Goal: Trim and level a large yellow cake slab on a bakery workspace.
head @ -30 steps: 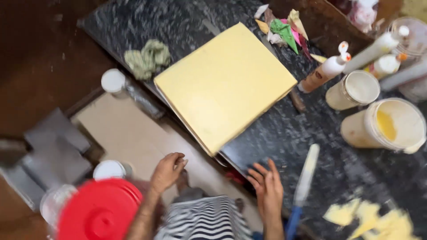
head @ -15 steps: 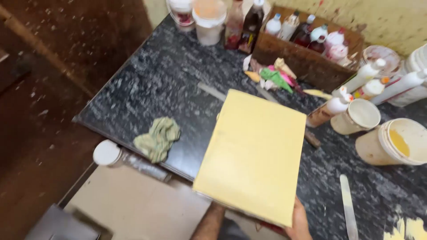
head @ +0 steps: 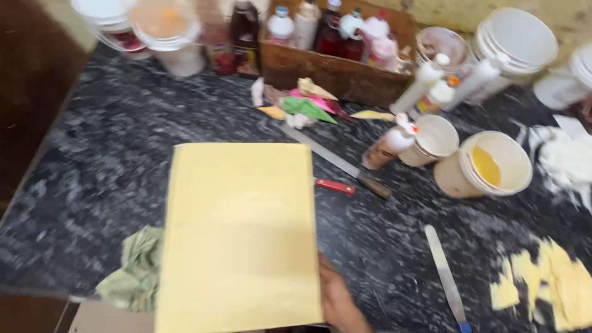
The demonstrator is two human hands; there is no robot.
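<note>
The whole view is smeared by motion, so small details are hard to read. Only one of the hands shows: the right hand [head: 336, 296], at the lower right edge of a large yellow square board [head: 240, 237], and most of it is hidden behind the board and cut off by the bottom of the picture. Its fingers cannot be made out, so whether it is clamped on the board or just pressed against the edge cannot be told. The left hand is out of sight.

The board lies over the near part of the black speckled tabletop [head: 92, 172], its near edge running past the bottom of the frame. It covers part of a crumpled green cloth [head: 132, 277] at its left side and the end of a red-handled tool [head: 334, 185] at its right.

Behind the board a long knife with a wooden handle [head: 336, 161] lies slantwise, with folded coloured paper cones [head: 305, 105] beyond it. A wooden crate of bottles [head: 336, 61] stands at the back. To the right are squeeze bottles [head: 388, 145], a small white tub [head: 431, 139] and a bucket with yellow liquid [head: 487, 165]. A blue-handled palette knife [head: 445, 274] lies near yellow scraps [head: 549, 283] at the right edge.
</note>
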